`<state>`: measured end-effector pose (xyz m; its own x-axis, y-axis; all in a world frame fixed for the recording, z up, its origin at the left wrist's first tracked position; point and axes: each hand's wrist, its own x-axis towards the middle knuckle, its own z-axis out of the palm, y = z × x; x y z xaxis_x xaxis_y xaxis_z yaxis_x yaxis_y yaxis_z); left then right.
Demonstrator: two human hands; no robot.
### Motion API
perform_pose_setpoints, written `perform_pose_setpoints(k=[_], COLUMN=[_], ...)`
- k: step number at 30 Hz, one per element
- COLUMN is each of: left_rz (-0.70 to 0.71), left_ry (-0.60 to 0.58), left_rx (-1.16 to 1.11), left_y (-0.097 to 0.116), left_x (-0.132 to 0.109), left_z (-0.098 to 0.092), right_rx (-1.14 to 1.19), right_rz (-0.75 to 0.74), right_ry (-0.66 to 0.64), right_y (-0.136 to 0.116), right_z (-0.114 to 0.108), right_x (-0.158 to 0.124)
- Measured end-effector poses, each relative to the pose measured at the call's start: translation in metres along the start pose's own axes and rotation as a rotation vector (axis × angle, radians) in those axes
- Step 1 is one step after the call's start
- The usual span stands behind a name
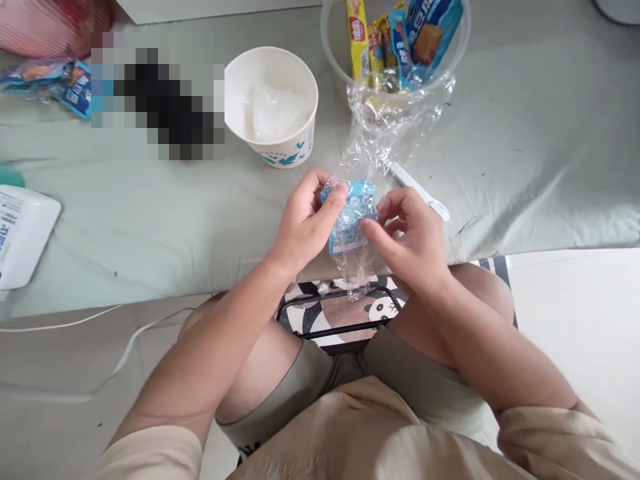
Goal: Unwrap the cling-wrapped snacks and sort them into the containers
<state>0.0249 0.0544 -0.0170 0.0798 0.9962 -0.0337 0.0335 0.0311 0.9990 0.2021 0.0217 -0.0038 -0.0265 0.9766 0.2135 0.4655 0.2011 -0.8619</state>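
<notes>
A small blue snack packet (pixel 350 217) is held in front of me at the table's near edge, with clear plastic film (pixel 356 267) around it. My left hand (pixel 313 213) grips the packet's left side, thumb on top. At the right edge, my right hand (pixel 413 237) has its thumb against the packet and its fingers curled on the film. The film trails away from me to a clear plastic tub (pixel 327 40). Beyond my right hand lies a slim white stick-like tool (pixel 417 190), perhaps a cutter, its far end under the film.
A white paper bucket (pixel 287 150) with crumpled clear plastic inside stands left of the film. The tub holds yellow and blue snack packets (pixel 435 33). More blue packets (pixel 77 87) lie far left, near a white box (pixel 30 233). A blurred dark patch lies beside the bucket.
</notes>
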Motion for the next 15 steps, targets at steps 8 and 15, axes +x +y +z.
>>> perform_pose_setpoints(k=[8, 15], left_rz=[-0.081, -0.028], left_ry=[-0.016, 0.05], left_rx=[-0.154, -0.124], left_y=[-0.007, -0.015], left_x=[0.004, 0.013], left_z=[0.004, 0.0], right_rx=[0.219, 0.305], right_rz=[0.094, 0.129], right_ry=[0.003, -0.029], right_y=[0.018, 0.022], right_z=[-0.008, -0.006], right_x=[0.007, 0.01])
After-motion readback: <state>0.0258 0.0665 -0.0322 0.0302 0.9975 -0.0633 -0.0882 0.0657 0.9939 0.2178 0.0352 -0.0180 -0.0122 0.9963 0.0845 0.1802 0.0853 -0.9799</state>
